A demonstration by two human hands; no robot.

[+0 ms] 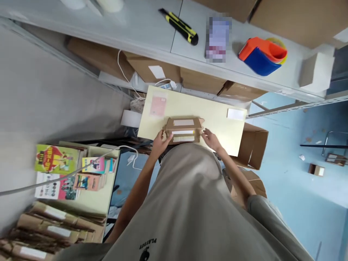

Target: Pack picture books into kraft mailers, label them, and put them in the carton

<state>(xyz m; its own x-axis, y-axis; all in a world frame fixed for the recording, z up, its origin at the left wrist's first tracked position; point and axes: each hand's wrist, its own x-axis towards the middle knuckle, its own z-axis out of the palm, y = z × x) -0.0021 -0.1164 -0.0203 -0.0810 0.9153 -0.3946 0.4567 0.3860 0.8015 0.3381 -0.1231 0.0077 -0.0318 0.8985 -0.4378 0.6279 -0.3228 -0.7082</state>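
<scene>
On the table, left hand and right hand pinch the box ends; a loose grip could spill it.

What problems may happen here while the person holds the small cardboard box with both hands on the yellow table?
1. The cardboard box sits near the front edge of the yellow table, held at its ends by the left hand and right hand; it might slip off toward the body.
2. A white cable hangs across beside the left arm; an elbow may catch it.
3. An open carton sits by the table's right end; it could be knocked.
</scene>
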